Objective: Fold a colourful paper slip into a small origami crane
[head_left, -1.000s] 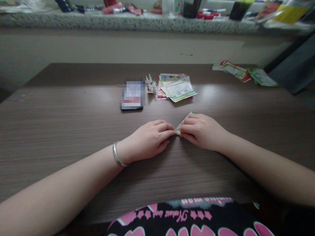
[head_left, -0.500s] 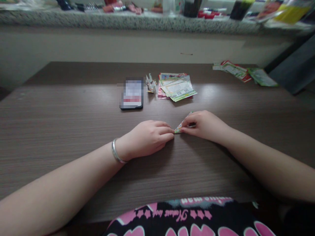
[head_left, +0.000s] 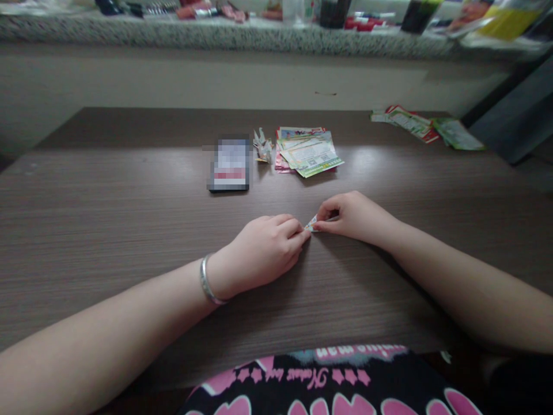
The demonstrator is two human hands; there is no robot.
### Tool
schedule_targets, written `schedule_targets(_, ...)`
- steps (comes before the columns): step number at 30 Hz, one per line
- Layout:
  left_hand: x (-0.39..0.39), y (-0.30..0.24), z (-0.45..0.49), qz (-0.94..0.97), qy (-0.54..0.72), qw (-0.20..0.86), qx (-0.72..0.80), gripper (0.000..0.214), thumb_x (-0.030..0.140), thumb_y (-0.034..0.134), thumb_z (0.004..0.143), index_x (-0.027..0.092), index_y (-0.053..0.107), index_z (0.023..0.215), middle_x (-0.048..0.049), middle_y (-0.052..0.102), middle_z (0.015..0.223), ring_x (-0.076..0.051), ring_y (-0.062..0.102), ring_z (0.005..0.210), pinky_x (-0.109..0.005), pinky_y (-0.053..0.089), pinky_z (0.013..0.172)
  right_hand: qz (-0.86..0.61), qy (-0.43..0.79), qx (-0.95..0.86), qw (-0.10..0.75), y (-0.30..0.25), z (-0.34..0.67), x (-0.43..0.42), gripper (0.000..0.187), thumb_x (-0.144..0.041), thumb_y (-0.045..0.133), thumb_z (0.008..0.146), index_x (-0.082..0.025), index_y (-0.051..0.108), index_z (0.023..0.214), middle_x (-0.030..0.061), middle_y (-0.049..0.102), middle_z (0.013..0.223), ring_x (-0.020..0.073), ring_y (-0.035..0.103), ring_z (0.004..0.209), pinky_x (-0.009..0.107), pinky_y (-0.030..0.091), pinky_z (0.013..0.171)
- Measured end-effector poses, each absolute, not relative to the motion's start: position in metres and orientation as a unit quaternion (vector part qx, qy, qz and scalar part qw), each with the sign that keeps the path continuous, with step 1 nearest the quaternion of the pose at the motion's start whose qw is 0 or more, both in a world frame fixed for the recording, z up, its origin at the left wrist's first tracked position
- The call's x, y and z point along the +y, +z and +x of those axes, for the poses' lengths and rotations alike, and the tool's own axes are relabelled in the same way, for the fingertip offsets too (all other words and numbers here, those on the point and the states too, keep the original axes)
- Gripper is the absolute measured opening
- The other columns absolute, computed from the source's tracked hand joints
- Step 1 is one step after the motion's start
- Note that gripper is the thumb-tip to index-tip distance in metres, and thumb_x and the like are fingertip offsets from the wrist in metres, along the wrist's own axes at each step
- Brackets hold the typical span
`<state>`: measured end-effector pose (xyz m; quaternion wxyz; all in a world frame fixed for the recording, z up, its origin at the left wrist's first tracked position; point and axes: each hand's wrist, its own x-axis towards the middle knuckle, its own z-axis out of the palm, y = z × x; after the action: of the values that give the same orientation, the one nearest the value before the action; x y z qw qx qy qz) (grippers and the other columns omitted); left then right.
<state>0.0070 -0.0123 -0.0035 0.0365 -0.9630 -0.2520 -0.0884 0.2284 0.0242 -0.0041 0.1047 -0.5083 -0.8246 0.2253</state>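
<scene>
Between my two hands is a small piece of folded printed paper (head_left: 311,223), with only a narrow pointed part showing. My right hand (head_left: 348,212) pinches its right side between thumb and fingers. The fingertips of my left hand (head_left: 272,248) are closed on the paper's left tip, low over the table. My left wrist carries a silver bangle (head_left: 205,279). How the paper is folded under the fingers is hidden.
Beyond my hands lie a phone (head_left: 231,164), a few small folded paper pieces (head_left: 262,147) and a stack of printed leaflets (head_left: 311,153). More leaflets (head_left: 410,124) lie at the table's (head_left: 108,207) far right. A cluttered stone ledge (head_left: 242,39) runs behind.
My left fingers have curled in and taken hold of the paper's left tip. My right hand has shifted slightly left, and less of the paper shows.
</scene>
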Motion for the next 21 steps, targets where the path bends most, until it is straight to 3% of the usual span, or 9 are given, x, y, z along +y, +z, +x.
schedule_targets(21,-0.0141,-0.0003,0.0117,-0.959,-0.061,0.016,-0.276,0.03,0.018,0.046,0.087,0.012,0.062,0.112,-0.0082,0.06,0.095,-0.023,0.056,0.093,-0.036,0.052,0.083,-0.528,0.216,-0.819,0.066,-0.0033,0.2255,0.0335,0.022,-0.044,0.07,0.074,-0.022,0.074,0.073,0.0003,0.074,0.072,0.0138,0.063,0.066,0.024,0.037,0.056)
